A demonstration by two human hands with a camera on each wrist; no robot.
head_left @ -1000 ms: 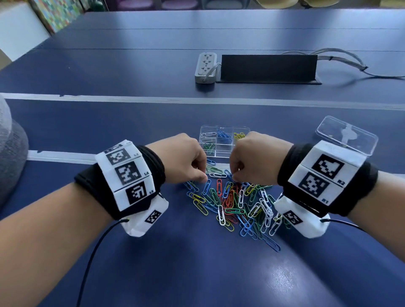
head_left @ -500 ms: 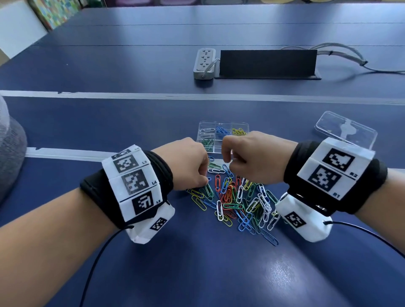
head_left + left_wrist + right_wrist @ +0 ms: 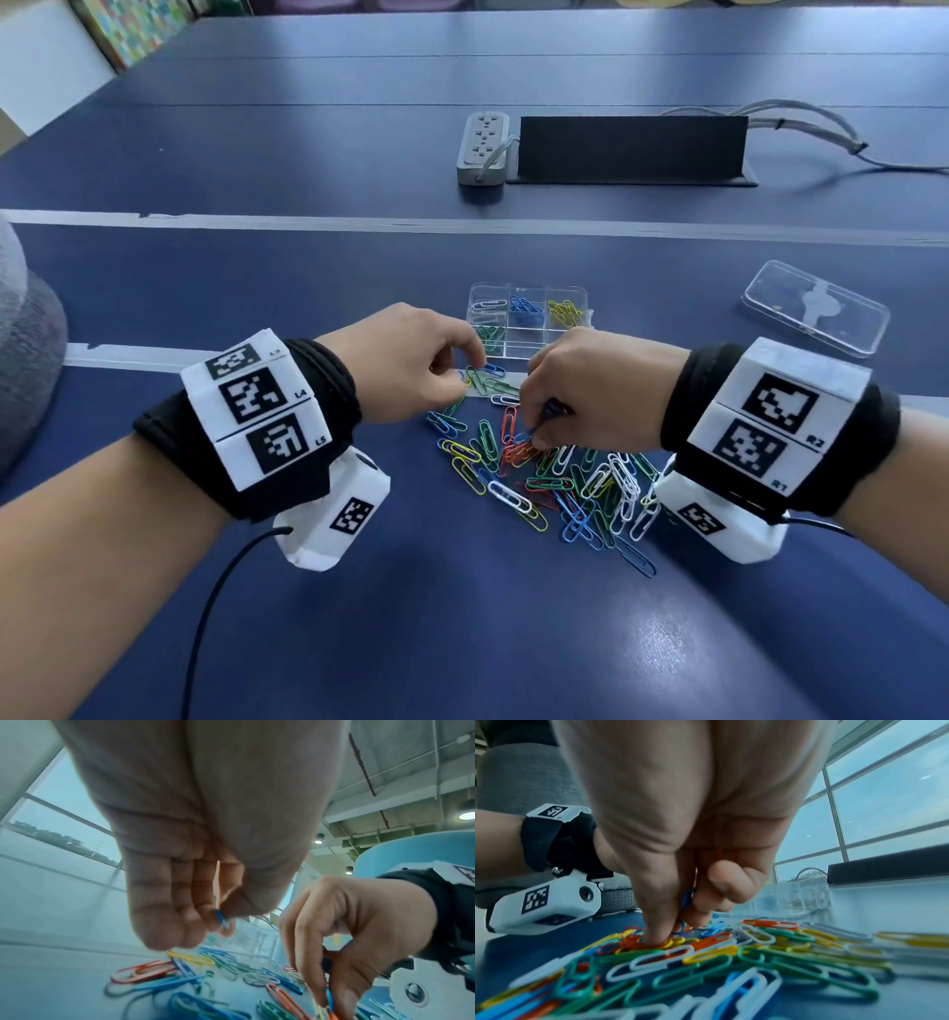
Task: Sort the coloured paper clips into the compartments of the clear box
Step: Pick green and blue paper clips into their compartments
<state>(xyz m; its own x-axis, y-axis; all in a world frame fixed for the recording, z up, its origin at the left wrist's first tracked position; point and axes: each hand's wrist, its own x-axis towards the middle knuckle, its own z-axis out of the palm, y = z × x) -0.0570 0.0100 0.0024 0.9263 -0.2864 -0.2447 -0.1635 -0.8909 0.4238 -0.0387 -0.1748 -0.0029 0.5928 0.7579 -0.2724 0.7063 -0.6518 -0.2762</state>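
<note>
A pile of coloured paper clips (image 3: 544, 478) lies on the blue table in front of the clear box (image 3: 529, 340). The box's compartments hold white, blue, yellow and green clips. My left hand (image 3: 470, 367) hovers over the far edge of the pile, just before the box. In the left wrist view the left hand (image 3: 222, 920) pinches a blue clip (image 3: 220, 916) between thumb and fingers. My right hand (image 3: 534, 437) reaches down into the pile; blue clips (image 3: 686, 898) are tucked in its curled fingers while the thumb (image 3: 654, 937) presses on orange clips.
The box's clear lid (image 3: 816, 308) lies to the right. A grey power strip (image 3: 482, 149) and a black block (image 3: 631, 146) with cables sit farther back. A grey padded object (image 3: 25, 349) stands at the left edge.
The right hand, raised toward the box half a second ago, has come back down onto the pile. The left hand has lifted off the pile and moved toward the box.
</note>
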